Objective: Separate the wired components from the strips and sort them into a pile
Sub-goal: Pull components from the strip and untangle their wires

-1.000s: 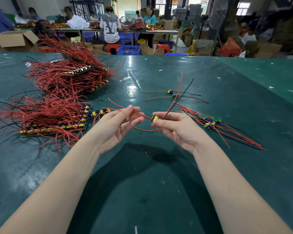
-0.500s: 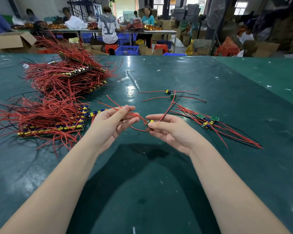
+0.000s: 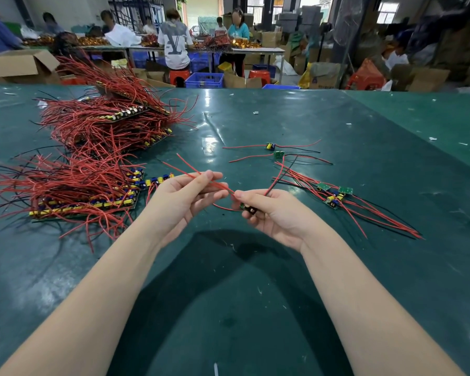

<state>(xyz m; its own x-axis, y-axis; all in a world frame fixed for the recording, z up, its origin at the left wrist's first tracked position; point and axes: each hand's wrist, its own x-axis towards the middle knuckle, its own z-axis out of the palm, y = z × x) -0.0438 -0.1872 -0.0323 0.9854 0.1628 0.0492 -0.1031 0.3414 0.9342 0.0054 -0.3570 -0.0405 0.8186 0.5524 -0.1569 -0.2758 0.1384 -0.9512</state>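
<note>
Pinching a small wired component (image 3: pixel 247 208), the right hand (image 3: pixel 276 213) hovers mid-desk (image 3: pixel 255 280); the left hand (image 3: pixel 181 196) grips its red wire (image 3: pixel 201 175).

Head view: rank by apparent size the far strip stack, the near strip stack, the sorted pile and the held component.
1. Near strip stack and far strip stack: alike, nearness makes it unsure
2. Sorted pile
3. Held component

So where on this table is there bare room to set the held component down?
Bare green table lies between the forearms, and between the small sorted pile and the two loose components. It is also open right of that pile. The left is crowded: wired strips and the stacked heap behind them.
</note>
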